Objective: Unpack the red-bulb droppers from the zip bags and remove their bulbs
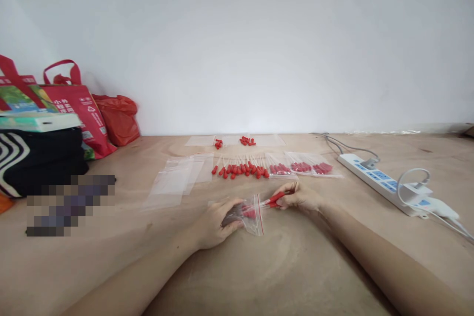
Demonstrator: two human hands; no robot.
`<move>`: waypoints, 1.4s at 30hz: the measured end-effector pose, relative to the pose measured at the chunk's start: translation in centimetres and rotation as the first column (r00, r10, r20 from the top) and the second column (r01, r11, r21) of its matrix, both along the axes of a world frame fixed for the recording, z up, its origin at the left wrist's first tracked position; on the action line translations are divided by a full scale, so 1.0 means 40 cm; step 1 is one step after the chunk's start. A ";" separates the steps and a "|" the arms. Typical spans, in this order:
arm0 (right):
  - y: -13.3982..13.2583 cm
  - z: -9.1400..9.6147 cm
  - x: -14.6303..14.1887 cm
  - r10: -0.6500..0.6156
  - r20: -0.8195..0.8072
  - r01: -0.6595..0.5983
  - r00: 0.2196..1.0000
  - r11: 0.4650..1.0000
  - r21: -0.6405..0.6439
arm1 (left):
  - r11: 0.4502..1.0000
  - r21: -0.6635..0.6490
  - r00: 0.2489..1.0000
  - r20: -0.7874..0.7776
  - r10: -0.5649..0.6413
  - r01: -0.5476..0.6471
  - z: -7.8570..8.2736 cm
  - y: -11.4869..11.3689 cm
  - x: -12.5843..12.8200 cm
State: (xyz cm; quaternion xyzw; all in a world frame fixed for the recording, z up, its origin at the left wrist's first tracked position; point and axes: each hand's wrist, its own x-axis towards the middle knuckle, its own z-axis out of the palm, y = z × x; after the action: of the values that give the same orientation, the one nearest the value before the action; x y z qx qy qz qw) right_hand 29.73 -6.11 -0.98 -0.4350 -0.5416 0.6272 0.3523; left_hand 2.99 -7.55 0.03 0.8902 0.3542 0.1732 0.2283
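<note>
Low over the table, my left hand (218, 222) is closed around a clear zip bag (255, 224) with a red seal line, its mouth towards the right. Red-bulbed pieces show through the plastic. My right hand (296, 196) pinches a dropper with a red rubber bulb (276, 199), its clear stem pointing left at the bag's mouth. Exactly how many droppers are in those fingers is hard to make out. Beyond the hands lies a row of loose red-bulbed droppers (240, 169), with filled zip bags (320, 168) at its right end.
Flat zip bags (168, 185) overlap left of the row. More red-bulbed droppers (247, 141) lie near the wall. At the right is a white power strip (374, 175) with plugs and cables. Shopping bags (79, 113), a red plastic bag (118, 118) and dark cloth (48, 158) occupy the left.
</note>
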 end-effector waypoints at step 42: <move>0.186 0.054 -0.319 -0.551 0.556 -0.083 0.622 0.659 0.747 | 0.836 -0.094 0.742 0.416 0.526 -0.540 -0.040 0.266 0.007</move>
State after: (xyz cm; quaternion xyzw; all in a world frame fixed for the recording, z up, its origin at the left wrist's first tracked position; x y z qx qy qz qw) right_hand 16.96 1.32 1.18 -0.5525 -0.7651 0.0714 0.3231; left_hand 3.27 3.10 -1.59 0.6953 0.5323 0.4267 0.2262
